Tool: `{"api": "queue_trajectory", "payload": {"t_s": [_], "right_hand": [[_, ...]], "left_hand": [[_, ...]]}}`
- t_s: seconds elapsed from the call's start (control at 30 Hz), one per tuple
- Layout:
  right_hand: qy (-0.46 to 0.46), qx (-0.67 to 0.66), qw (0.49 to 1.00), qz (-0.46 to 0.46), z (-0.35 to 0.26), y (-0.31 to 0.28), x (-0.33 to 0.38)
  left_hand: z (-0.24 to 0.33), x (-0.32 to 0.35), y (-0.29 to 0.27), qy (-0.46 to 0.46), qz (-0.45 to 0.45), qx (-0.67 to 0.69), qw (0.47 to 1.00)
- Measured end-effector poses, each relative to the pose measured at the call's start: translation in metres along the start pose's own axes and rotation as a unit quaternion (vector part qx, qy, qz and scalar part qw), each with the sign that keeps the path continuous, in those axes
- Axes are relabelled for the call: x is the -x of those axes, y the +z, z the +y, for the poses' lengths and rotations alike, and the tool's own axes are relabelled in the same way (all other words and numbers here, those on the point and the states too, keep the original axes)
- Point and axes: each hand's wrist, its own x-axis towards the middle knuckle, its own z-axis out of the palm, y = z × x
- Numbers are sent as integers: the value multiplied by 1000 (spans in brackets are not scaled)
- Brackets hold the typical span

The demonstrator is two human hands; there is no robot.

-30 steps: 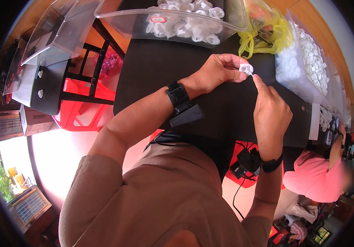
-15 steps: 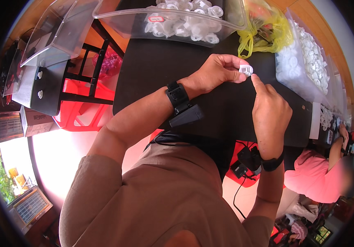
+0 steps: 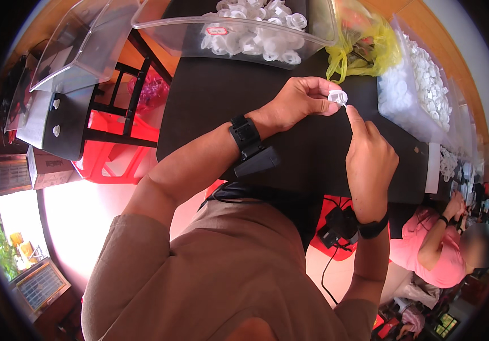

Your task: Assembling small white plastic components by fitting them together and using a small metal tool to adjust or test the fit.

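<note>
Between the thumb and fingers of my left hand (image 3: 300, 105) is a small round white plastic part (image 3: 337, 96) with an opening in its middle. My right hand (image 3: 370, 159) is closed beside it, its index fingertip right at the part's lower edge. A tiny pale bit shows at that fingertip, too small to name; the right thumb is hidden. Both hands are above the dark table (image 3: 216, 85). Beyond them, a clear plastic bin (image 3: 159, 21) holds a heap of similar white parts (image 3: 256, 28).
A yellow plastic bag (image 3: 378, 42) lies at the far right, beside a clear bin of small white pieces (image 3: 429, 85). Another clear bin (image 3: 74, 51) stands at far left, near a red stool (image 3: 105, 153). A person in pink (image 3: 437, 244) sits at right.
My right hand has shifted slightly left and down, its fingertip now a little below the part's edge. The left hand keeps its hold. The person at right has raised their hands together.
</note>
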Motion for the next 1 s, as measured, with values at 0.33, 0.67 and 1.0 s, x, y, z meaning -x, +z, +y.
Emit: {"api": "queue_trajectory", "payload": {"t_s": [0.33, 0.67, 1.0], "right_hand": [[77, -177, 977, 88, 14, 7, 5], [238, -109, 956, 135, 217, 15, -28], [234, -123, 962, -63, 236, 54, -94]], "left_hand": [[9, -2, 5, -16, -3, 39, 999], [182, 2, 18, 275, 41, -526, 804], [205, -27, -47, 0, 29, -732, 681]]}}
